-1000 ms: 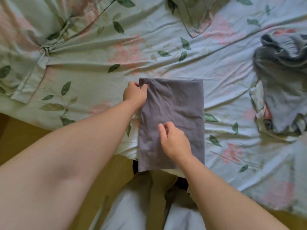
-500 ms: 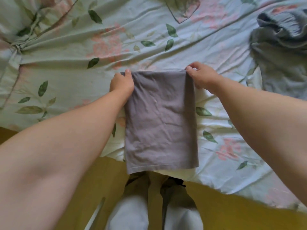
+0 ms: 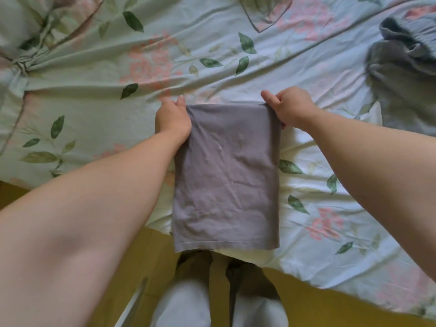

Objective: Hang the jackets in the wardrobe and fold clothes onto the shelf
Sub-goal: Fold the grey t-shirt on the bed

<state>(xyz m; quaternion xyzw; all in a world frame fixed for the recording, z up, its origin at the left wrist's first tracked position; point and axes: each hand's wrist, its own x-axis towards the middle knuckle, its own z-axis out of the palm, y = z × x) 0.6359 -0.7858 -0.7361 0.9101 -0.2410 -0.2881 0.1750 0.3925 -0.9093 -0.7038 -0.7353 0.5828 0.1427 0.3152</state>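
Btwn L hand (image 3: 171, 119), R hand (image 3: 292, 109), grey garment (image 3: 226, 175)

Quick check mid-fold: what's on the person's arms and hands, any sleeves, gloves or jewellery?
Nothing worn: left hand and right hand are ungloved, with no rings, watch or bracelets showing. Left forearm and right forearm are bare to the frame edge, no sleeves. Pale grey trousers show below.

Both arms extended. Left hand (image 3: 172, 120) grips the far left corner of the grey cloth (image 3: 226, 175); right hand (image 3: 291, 109) grips the far right corner.
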